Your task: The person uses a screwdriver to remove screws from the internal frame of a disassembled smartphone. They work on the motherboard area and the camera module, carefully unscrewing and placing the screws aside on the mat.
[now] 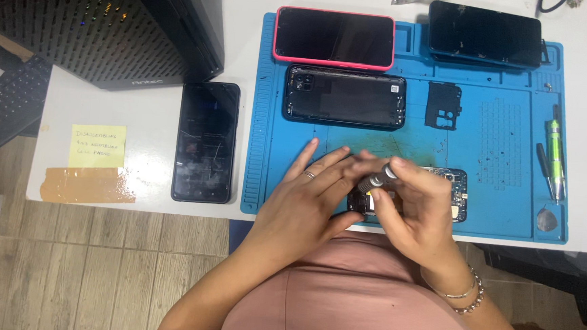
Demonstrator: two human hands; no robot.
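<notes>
Your right hand (416, 206) pinches a small screwdriver (374, 182) over the opened phone (456, 188), which your left hand (308, 200) steadies, fingers spread.

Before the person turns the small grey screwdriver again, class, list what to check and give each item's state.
1. Right hand grips the small grey screwdriver: ok.
2. Left hand steadies the opened black phone: ok.
3. Phone lies on the blue rubber work mat: ok.
4. Driver tip seated in a screw: cannot tell, hidden by fingers.
5. Removed black back cover lies apart from the hands: ok.
</notes>
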